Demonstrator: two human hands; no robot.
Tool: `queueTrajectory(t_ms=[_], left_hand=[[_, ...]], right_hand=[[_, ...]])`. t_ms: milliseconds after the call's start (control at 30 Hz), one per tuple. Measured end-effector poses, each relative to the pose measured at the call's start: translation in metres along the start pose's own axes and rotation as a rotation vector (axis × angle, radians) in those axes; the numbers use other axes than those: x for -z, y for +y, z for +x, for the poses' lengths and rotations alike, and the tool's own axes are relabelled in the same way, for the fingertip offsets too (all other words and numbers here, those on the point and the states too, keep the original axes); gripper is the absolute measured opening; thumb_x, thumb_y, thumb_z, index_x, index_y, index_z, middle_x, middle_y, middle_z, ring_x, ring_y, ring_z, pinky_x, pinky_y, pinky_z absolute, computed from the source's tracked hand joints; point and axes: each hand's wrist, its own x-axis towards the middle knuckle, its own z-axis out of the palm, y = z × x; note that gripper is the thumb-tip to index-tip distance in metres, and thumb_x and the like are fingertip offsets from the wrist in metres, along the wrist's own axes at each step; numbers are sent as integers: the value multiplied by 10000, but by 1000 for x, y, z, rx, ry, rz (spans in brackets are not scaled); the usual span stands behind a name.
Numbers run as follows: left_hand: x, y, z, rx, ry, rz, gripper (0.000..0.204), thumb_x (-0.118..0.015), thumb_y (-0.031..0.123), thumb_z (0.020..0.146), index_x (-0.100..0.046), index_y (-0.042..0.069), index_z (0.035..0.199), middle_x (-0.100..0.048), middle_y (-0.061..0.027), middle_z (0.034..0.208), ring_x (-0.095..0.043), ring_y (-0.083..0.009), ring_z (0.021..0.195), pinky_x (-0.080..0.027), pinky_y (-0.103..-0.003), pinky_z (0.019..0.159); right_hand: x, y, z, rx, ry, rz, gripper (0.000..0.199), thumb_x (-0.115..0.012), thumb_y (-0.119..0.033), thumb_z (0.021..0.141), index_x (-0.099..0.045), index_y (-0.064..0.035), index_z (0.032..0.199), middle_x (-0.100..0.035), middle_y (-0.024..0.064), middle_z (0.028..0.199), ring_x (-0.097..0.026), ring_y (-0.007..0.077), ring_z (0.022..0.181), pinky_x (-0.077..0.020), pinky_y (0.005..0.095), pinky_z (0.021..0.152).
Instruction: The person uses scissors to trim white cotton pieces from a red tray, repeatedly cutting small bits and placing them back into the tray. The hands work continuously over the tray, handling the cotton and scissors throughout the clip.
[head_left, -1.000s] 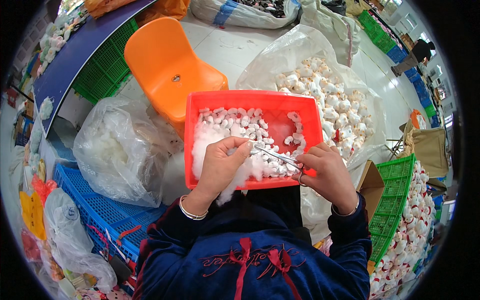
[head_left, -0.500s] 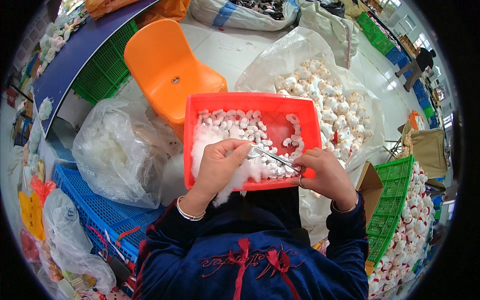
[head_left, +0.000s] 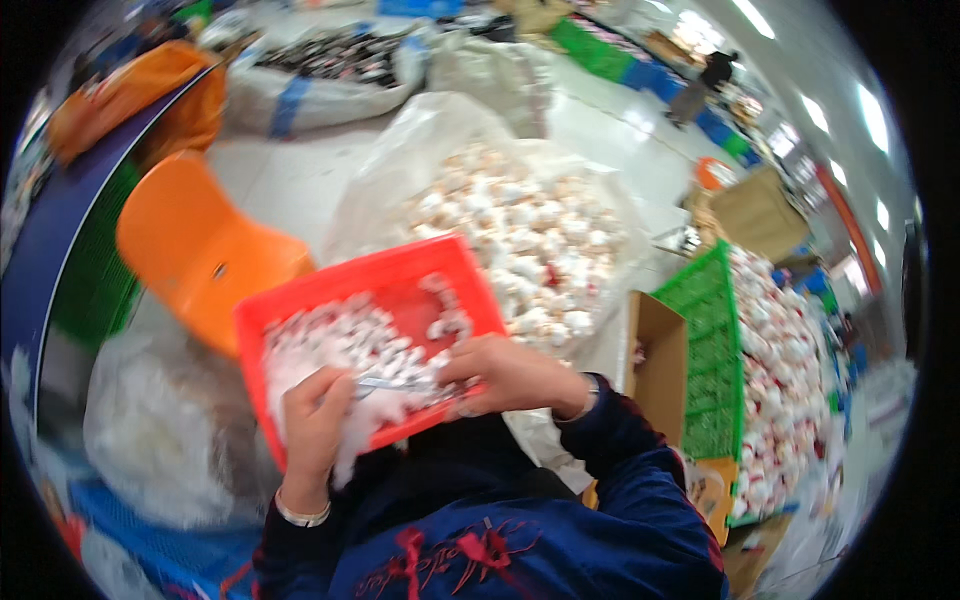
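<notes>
My right hand (head_left: 515, 375) is closed around metal forceps (head_left: 395, 384), whose tips point left to my left hand's fingertips. The fingers of my left hand (head_left: 318, 415) are pinched together on a small white piece (head_left: 364, 388), blurred, at the forceps' tips. Both hands are over the near side of a red plastic tray (head_left: 370, 270), tilted in view. Inside it lie several small white stuffed pieces (head_left: 365, 325) and a heap of white fluffy stuffing (head_left: 295, 365). A strand of stuffing (head_left: 350, 445) hangs over the near rim beside my left hand.
An orange chair (head_left: 195, 245) stands beyond the tray at left, above a clear bag of stuffing (head_left: 165, 430). A big clear sack of white plush parts (head_left: 530, 230) lies beyond the tray. At right are a cardboard box (head_left: 657, 370) and a green crate (head_left: 705, 350). A person (head_left: 705, 90) is far off.
The view has swung right and blurred, so the tray and chair appear farther left and the tray looks tilted. My hands keep their hold on the white piece and the forceps.
</notes>
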Motion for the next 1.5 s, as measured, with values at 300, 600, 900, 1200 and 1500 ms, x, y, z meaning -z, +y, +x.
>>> queueTrajectory(t_ms=[300,600,900,1200,1500], left_hand=[[4,-16,1,-118,-83,-214,222,-652,137,1009,-751,-61,987,-633,-2,815,-490,-40,681,-359,-204,604],[27,-20,-1,11,-210,-315,198,-711,168,949,-734,-27,925,-708,-59,843,-598,-68,690,-438,-195,561],[32,-13,2,87,-343,-384,190,-801,143,874,-693,-12,895,-721,-105,836,-594,-74,631,-441,-197,538],[39,2,1,112,-480,-375,125,-788,42,868,-695,-33,904,-731,-137,884,-582,-87,636,-449,-213,580],[57,-7,0,131,-623,-254,189,-799,49,854,-715,-60,983,-749,-157,972,-701,-190,908,-545,-296,829]], right_hand=[[-12,-4,-1,-118,-111,99,349,-848,-210,797,-708,14,1025,-674,111,856,-647,285,854,-518,392,783],[-8,-7,-2,-109,-186,260,467,-896,-290,755,-708,32,1035,-674,132,882,-661,266,838,-514,380,737],[-3,0,-4,-87,-299,244,617,-921,-317,740,-695,41,1190,-683,145,1045,-666,280,971,-530,370,851],[1,-6,1,-72,-361,196,660,-937,-349,705,-711,28,1197,-685,152,1058,-664,289,983,-525,380,845],[-3,-12,6,-119,-519,297,453,-917,-329,747,-736,-5,1007,-696,92,769,-636,213,683,-485,356,625]])
